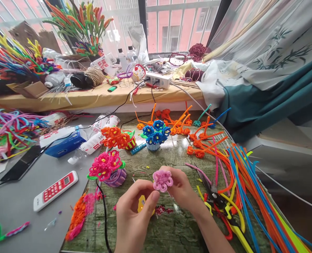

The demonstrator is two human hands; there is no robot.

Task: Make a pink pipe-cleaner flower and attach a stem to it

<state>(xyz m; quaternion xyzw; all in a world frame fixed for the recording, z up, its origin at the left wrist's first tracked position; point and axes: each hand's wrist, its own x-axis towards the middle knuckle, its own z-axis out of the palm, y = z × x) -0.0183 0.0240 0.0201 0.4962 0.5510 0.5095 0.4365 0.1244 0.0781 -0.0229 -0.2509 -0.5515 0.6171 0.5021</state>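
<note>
A pale pink pipe-cleaner flower (163,181) with looped petals is held up over the green wood-grain mat. My left hand (136,211) pinches its left edge between thumb and index finger. From behind and the right, my right hand (183,191) grips the same flower; those fingertips are partly hidden by the petals. Through the gap in my left hand shows a yellow object (142,203), mostly covered. Beyond the hands stand small pots of pipe-cleaner flowers: pink (105,165), orange (116,137) and blue (156,133).
Pliers (216,200) with yellow handles lie right of my right hand, beside long orange, blue and yellow pipe cleaners (258,196). Orange flowers on stems (198,144) spread behind. At left are a white remote (55,190) and a black cable (104,214). A power strip (158,80) sits on the sill.
</note>
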